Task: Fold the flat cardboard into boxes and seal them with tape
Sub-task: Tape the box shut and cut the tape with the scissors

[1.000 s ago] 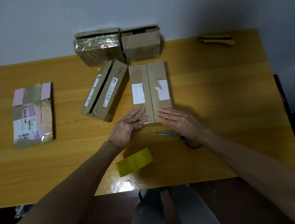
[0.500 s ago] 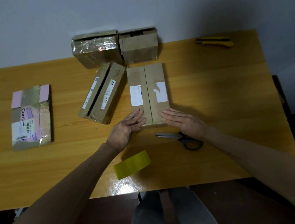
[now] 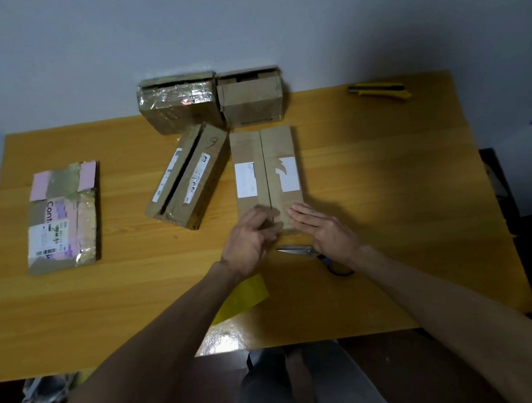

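Since half a second ago the left hand (image 3: 249, 241) has slid onto the near end of the long cardboard box (image 3: 266, 168); its fingers are now curled at the centre seam, too blurred to tell whether they pinch a flap. Beside it the right hand (image 3: 324, 228) stays flat, fingers straight, pressing the right flap. That box lies lengthwise mid-table (image 3: 389, 187), with scissors (image 3: 317, 253) partly under the right wrist, a yellow tape roll (image 3: 242, 298) beneath the left forearm, a slanted box (image 3: 189, 177) just beside it, and flat taped cardboard (image 3: 61, 218) far left
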